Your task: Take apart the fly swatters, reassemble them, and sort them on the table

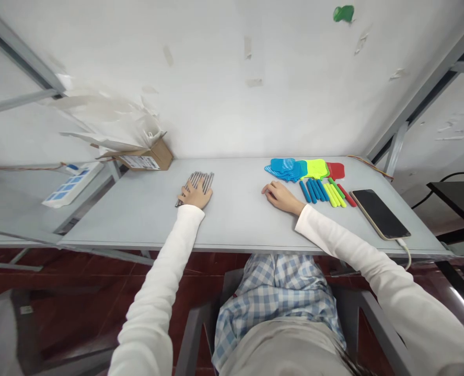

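My left hand [196,195] lies flat with its fingers spread over a row of thin metallic sticks [200,177]. The palm hides part of the row, and their exact kind is hard to make out. On the tabletop to the right rests my right hand [281,197], its fingers loosely bent and apart, with nothing seen in them. Beside it lie several blue sticks [315,190], yellow sticks [335,195], a green stick [336,191] and a red stick [347,195]. Behind these are flat blue pieces [285,168], yellow pieces [314,168] and a red piece [336,170].
A phone [379,211] with a white cable [405,249] lies near the right end of the grey table [240,224]. An opened cardboard box [148,156] stands at the back left, against a white wall. Metal frame posts flank both sides; a blue-and-white package [73,185] lies farther left.
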Available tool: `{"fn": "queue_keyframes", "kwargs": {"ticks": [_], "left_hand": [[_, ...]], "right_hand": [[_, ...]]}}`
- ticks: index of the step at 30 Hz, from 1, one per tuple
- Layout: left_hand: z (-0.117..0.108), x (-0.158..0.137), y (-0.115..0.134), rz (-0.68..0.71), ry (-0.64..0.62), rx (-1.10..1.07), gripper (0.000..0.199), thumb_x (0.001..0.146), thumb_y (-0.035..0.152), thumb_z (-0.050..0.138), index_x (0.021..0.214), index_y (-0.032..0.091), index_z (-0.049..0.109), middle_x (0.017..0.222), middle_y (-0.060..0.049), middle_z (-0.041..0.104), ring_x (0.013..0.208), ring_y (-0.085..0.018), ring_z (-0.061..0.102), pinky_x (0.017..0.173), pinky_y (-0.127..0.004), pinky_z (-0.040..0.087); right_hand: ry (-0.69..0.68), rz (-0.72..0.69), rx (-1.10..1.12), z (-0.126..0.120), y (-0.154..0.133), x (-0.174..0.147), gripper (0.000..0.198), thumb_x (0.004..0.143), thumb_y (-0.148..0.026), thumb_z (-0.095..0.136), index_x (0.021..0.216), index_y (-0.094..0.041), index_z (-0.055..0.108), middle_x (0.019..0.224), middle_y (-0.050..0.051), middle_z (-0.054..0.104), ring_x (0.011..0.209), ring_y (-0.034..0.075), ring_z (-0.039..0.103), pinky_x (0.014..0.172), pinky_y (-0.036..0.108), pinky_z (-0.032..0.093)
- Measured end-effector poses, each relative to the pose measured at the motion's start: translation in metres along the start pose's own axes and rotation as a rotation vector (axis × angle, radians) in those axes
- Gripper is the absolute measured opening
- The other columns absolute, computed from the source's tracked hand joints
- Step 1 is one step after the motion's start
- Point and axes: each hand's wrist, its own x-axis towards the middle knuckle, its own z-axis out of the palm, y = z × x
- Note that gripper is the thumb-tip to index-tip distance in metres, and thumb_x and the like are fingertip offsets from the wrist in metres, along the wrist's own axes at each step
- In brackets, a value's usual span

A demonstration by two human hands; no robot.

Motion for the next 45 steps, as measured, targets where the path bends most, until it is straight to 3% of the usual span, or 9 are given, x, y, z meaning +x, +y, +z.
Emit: {"fn": "queue_keyframes", "kwargs": {"ticks": [5, 14, 20, 26, 29, 32, 37, 41, 45], "left_hand": [[0.01, -0.021, 0.024, 0.059, -0.011, -0.015, 0.066, 0.089, 0.054, 0.035, 0.151, 0.031, 0.03, 0.16, -0.014, 0.017, 0.144, -0.044, 0.017, 0.11, -0.068, 0.017], [0.011, -0.026, 0.047, 0.077, -0.084, -0.044, 0.068, 0.089, 0.054, 0.035, 0.152, 0.03, 0.027, 0.161, -0.015, 0.012, 0.146, -0.044, 0.01, 0.111, -0.067, 0.013], [0.002, -0.016, 0.042, 0.023, -0.112, -0.033, 0.07, 0.087, 0.058, 0.038, 0.151, 0.031, 0.029, 0.162, -0.013, 0.013, 0.146, -0.043, 0.013, 0.113, -0.064, 0.015], [-0.008, -0.008, 0.03, -0.011, -0.093, -0.02, 0.07, 0.088, 0.059, 0.039, 0.151, 0.03, 0.03, 0.161, -0.015, 0.013, 0.145, -0.047, 0.011, 0.108, -0.073, 0.013], [-0.012, -0.018, 0.037, 0.067, -0.009, -0.016, 0.07, 0.089, 0.06, 0.038, 0.151, 0.027, 0.031, 0.161, -0.016, 0.016, 0.146, -0.047, 0.007, 0.109, -0.073, 0.011], [-0.005, -0.032, 0.062, 0.288, 0.081, -0.049, 0.061, 0.094, 0.05, 0.035, 0.149, 0.023, 0.035, 0.158, -0.017, 0.022, 0.147, -0.039, 0.013, 0.114, -0.064, 0.013], [0.026, -0.032, 0.116, 0.67, -0.008, -0.128, 0.048, 0.094, 0.031, 0.04, 0.14, 0.016, 0.044, 0.152, -0.016, 0.034, 0.142, -0.025, 0.03, 0.118, -0.044, 0.021], [0.047, -0.017, 0.136, 0.658, 0.012, -0.163, 0.042, 0.093, 0.023, 0.039, 0.132, 0.014, 0.048, 0.14, -0.015, 0.048, 0.133, -0.026, 0.043, 0.113, -0.041, 0.028], [0.056, -0.012, 0.134, 0.682, 0.026, -0.161, 0.041, 0.095, 0.023, 0.037, 0.134, 0.014, 0.047, 0.142, -0.015, 0.047, 0.135, -0.026, 0.042, 0.113, -0.041, 0.028]], "right_hand": [[-0.012, -0.004, 0.007, -0.001, 0.0, 0.0, 0.025, 0.092, -0.018, 0.04, 0.105, -0.015, 0.061, 0.092, 0.01, 0.054, 0.087, 0.023, 0.049, 0.086, 0.035, 0.041], [-0.015, -0.003, 0.028, -0.003, -0.001, -0.001, 0.024, 0.092, -0.019, 0.04, 0.105, -0.015, 0.06, 0.093, 0.011, 0.054, 0.089, 0.023, 0.051, 0.086, 0.035, 0.041], [-0.023, 0.002, 0.009, -0.004, -0.001, -0.002, 0.025, 0.093, -0.02, 0.04, 0.107, -0.015, 0.06, 0.092, 0.01, 0.053, 0.088, 0.023, 0.049, 0.087, 0.035, 0.041], [-0.033, -0.004, 0.013, -0.005, 0.0, -0.002, 0.025, 0.093, -0.02, 0.041, 0.107, -0.016, 0.06, 0.093, 0.01, 0.053, 0.089, 0.023, 0.049, 0.088, 0.035, 0.04], [-0.025, -0.014, 0.023, -0.004, 0.0, -0.001, 0.025, 0.093, -0.019, 0.041, 0.107, -0.015, 0.06, 0.094, 0.01, 0.053, 0.09, 0.022, 0.05, 0.087, 0.034, 0.04], [0.007, -0.001, 0.011, -0.002, 0.001, -0.001, 0.025, 0.092, -0.018, 0.041, 0.105, -0.016, 0.062, 0.091, 0.009, 0.053, 0.088, 0.022, 0.05, 0.086, 0.034, 0.04], [0.119, 0.155, -0.119, 0.001, 0.008, 0.002, 0.023, 0.091, -0.018, 0.041, 0.099, -0.016, 0.063, 0.095, 0.012, 0.056, 0.09, 0.026, 0.05, 0.085, 0.037, 0.038], [0.051, 0.16, -0.115, -0.002, 0.012, 0.004, 0.021, 0.09, -0.017, 0.042, 0.102, -0.016, 0.06, 0.091, 0.011, 0.06, 0.086, 0.024, 0.052, 0.081, 0.035, 0.038], [0.01, 0.149, -0.071, -0.005, 0.013, 0.005, 0.02, 0.089, -0.016, 0.043, 0.102, -0.016, 0.058, 0.089, 0.008, 0.062, 0.085, 0.022, 0.054, 0.081, 0.032, 0.038]]}}
